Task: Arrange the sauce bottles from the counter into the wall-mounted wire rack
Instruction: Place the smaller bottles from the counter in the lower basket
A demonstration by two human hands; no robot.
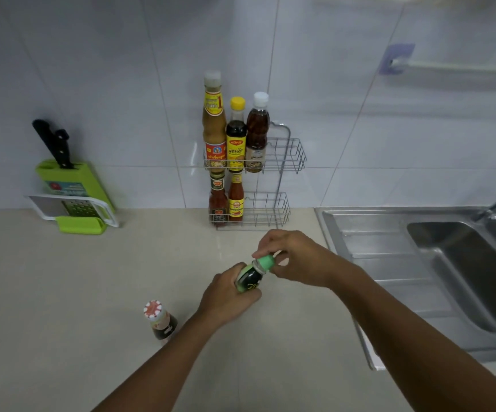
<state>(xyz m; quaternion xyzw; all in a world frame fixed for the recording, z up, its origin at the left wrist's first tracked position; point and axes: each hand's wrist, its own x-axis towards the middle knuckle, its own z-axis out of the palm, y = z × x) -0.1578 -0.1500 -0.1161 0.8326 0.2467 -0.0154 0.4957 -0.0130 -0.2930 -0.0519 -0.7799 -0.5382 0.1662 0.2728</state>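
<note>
A dark sauce bottle with a green cap (254, 275) is held over the counter, tilted toward the wall. My left hand (228, 295) grips its body. My right hand (295, 257) pinches the green cap. A second dark bottle with a red-and-white cap (160, 321) stands on the counter to the left of my left arm. The wall-mounted wire rack (288, 156) has two tiers. Three tall bottles (236, 135) fill the left of the upper tier. Two red sauce bottles (226, 200) stand at the left of the lower tier (270, 209).
A green knife block with black-handled knives (68, 176) and a green grater (77, 215) stand at the back left. A steel sink with drainboard (425, 263) takes up the right side. A towel rail (449, 65) hangs on the tiled wall.
</note>
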